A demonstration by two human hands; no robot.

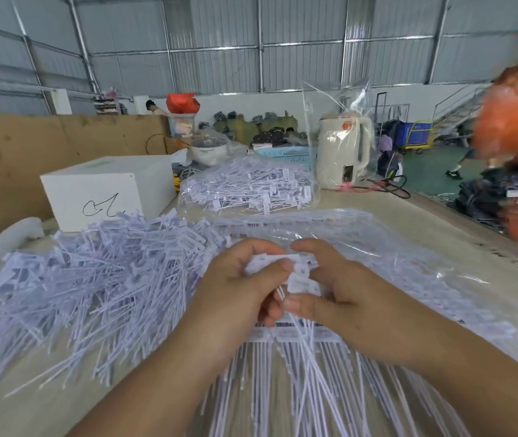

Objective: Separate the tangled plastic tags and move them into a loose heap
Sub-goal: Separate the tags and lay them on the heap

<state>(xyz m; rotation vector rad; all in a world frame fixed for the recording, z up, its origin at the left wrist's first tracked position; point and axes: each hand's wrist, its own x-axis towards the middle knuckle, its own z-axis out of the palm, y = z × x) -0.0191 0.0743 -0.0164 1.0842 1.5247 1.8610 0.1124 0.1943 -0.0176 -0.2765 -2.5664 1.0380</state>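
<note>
Tags [295,272] are being pinched by both hands — left hand [242,285] and right hand [343,291] — beside the heap [87,279]

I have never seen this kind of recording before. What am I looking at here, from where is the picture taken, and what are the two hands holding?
There is no machine. A person wears a camera on the head, so the single picture looks forward and down at their own hands. The left hand and the right hand together pinch a small bunch of white plastic tags, whose thin tails hang toward the viewer. On the table, to the left, lies a loose heap of separated tags. Beneath the hands is a clear plastic bag with more tags. Farther back stand a white box, another bag of tags and a cream kettle.
</note>
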